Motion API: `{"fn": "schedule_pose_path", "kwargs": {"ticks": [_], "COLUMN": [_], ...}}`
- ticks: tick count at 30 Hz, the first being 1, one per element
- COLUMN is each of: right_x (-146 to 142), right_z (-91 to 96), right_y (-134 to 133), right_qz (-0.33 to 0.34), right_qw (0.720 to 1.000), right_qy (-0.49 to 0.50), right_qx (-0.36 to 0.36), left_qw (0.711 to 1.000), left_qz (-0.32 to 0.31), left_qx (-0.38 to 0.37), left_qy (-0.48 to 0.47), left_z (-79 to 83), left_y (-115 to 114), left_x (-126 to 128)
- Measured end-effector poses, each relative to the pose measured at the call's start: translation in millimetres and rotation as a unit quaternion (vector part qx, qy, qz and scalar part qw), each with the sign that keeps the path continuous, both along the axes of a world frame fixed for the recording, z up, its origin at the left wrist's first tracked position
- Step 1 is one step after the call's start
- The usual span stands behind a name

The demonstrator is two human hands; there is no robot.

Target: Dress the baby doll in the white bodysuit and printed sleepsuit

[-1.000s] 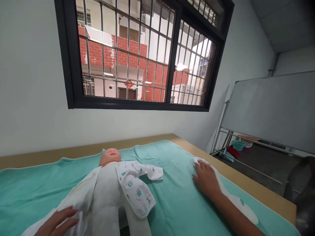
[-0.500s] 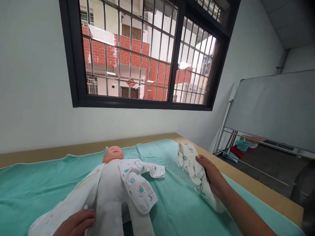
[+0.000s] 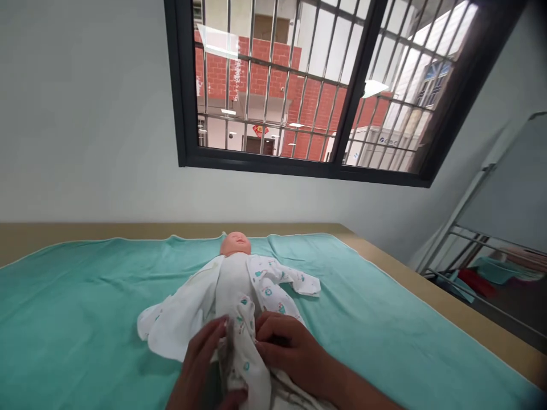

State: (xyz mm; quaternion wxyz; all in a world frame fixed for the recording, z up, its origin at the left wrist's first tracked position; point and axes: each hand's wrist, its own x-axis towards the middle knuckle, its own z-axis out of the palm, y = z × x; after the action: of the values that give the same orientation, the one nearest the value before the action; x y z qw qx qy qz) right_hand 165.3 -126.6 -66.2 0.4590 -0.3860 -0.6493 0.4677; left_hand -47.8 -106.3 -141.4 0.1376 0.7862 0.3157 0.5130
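A baby doll point(image 3: 234, 267) lies on its back on a teal blanket point(image 3: 85, 307), head toward the wall. An open white printed top point(image 3: 273, 285) is spread under it. My left hand point(image 3: 200, 364) and my right hand point(image 3: 290, 353) meet over the doll's lower body. Between them is a bunched white printed garment point(image 3: 245, 353). The left hand's fingers curl around its left side. The right hand's fingers press closed on its right side. The doll's legs are hidden under the garment and my hands.
The blanket covers a wooden table point(image 3: 427, 290) set against a white wall. A barred window point(image 3: 307, 85) is above. At the right, a whiteboard stand point(image 3: 478, 228) and coloured items point(image 3: 482, 273) are on the floor beyond the table edge.
My right hand carried the printed garment from the blanket's right side over to the doll's lower body. My left hand moved in to meet it. The view swung left.
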Motion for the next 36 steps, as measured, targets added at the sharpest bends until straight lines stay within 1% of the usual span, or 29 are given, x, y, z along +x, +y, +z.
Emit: {"fn": "schedule_pose_path", "kwargs": {"ticks": [2,4,6,8,9,11,13,14,15,17,18,19,20,22,24,25,27,28,29,30,32,34,36], "right_x": [0,1,2,1,0,-1,-3,-3,-2,0,2,4,7,13,20,23,30,34,38,44,55,65,71], "right_z": [-2.2,-4.2,-5.2,-2.9,-0.1,7.8,16.2,19.7,22.5,26.0,27.1,28.1,29.1,31.8,36.1,39.2,47.6,53.0,58.9,65.2,77.7,89.3,101.3], "right_y": [-1,-3,-7,-11,-13,-14,-14,-12,-11,-9,-9,-9,-10,-13,-16,-17,-18,-19,-19,-19,-21,-23,-26], "right_qz": [0.008,0.010,-0.004,-0.030,-0.035,-0.005,0.032,0.039,0.037,0.023,0.024,0.033,0.047,0.083,0.097,0.093,0.075,0.063,0.052,0.042,0.024,0.015,0.018], "right_qw": [1.000,1.000,1.000,0.999,0.998,0.988,0.968,0.956,0.942,0.915,0.908,0.912,0.925,0.964,0.989,0.994,0.996,0.994,0.992,0.991,0.992,0.995,0.996], "right_qy": [-0.001,0.008,0.009,-0.020,-0.050,-0.130,-0.205,-0.236,-0.264,-0.305,-0.311,-0.303,-0.279,-0.199,-0.099,-0.050,0.046,0.086,0.114,0.128,0.123,0.097,0.087], "right_qx": [0.014,0.013,0.003,0.008,0.024,0.079,0.142,0.172,0.204,0.263,0.278,0.276,0.254,0.158,0.051,0.013,-0.023,-0.026,-0.024,-0.021,-0.013,-0.001,0.031], "left_qw": [0.997,0.990,0.984,0.985,0.988,0.993,0.993,0.992,0.991,0.987,0.985,0.983,0.979,0.973,0.966,0.957,0.920,0.900,0.888,0.882,0.882,0.876,0.865], "left_qz": [-0.022,-0.077,-0.130,-0.152,-0.145,-0.111,-0.089,-0.090,-0.098,-0.134,-0.154,-0.173,-0.194,-0.230,-0.242,-0.241,-0.221,-0.209,-0.198,-0.188,-0.184,-0.205,-0.225], "left_qx": [-0.057,-0.110,-0.120,-0.076,-0.044,0.011,0.042,0.051,0.058,0.066,0.064,0.056,0.045,0.002,-0.088,-0.155,-0.306,-0.360,-0.388,-0.393,-0.372,-0.359,-0.360], "left_qy": [-0.036,-0.043,-0.029,0.002,0.019,0.045,0.062,0.066,0.067,0.059,0.049,0.039,0.030,0.007,-0.027,-0.050,-0.101,-0.126,-0.151,-0.177,-0.222,-0.250,-0.268], "left_z": [5.4,10.7,13.8,13.5,12.3,8.8,5.8,4.9,4.5,5.5,6.8,8.6,10.9,16.9,24.9,29.9,42.7,50.8,60.2,71.0,96.6,126.1,157.3], "left_y": [7,10,8,3,1,-4,-7,-7,-6,-4,-3,-3,-4,-9,-17,-22,-27,-28,-28,-27,-24,-23,-26], "left_x": [2,4,6,10,12,17,21,22,23,23,23,23,23,23,21,20,17,14,12,9,4,1,2]}}
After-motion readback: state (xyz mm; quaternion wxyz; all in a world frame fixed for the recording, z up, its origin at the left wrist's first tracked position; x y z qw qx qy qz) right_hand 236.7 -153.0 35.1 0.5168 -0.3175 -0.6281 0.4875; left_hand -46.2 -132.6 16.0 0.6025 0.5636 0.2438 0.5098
